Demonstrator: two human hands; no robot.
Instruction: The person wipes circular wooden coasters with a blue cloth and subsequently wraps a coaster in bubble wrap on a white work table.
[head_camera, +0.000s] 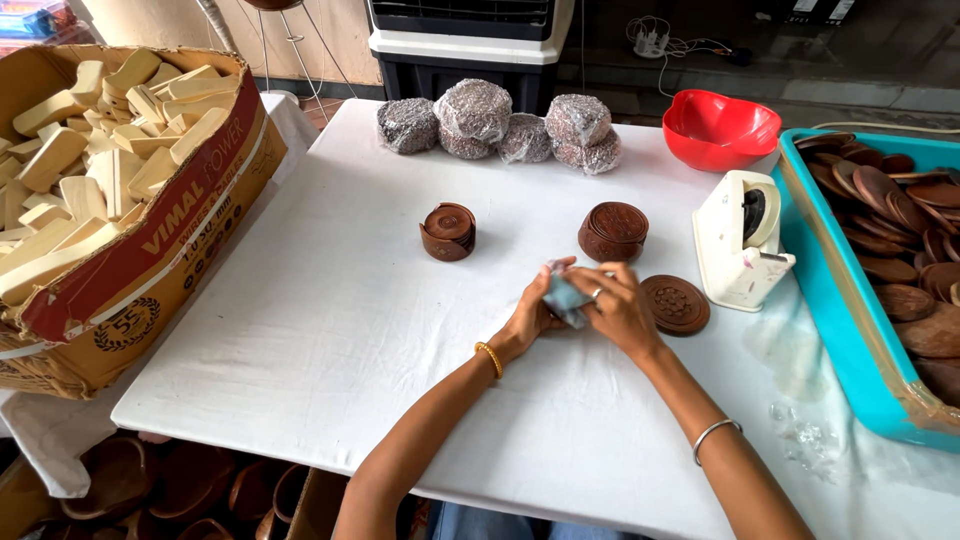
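My left hand (533, 312) and my right hand (622, 310) meet at the middle of the white table (330, 330), both closed around a small grey wrapped bundle (563, 297). Just beyond my hands stands a round carved brown wooden box (612, 231). A flat carved wooden disc (675, 304) lies right beside my right hand. Farther left, a second brown wooden holder with discs in it (448, 231) rests on the cloth. A white tape dispenser (741, 240) stands to the right of the disc.
Several wrapped grey bundles (498, 128) sit at the table's far edge, beside a red bowl (720, 129). A teal tray (850, 330) of brown discs is at right. A cardboard box (150, 250) of pale wooden pieces is at left. Wooden bowls (190, 485) lie under the table.
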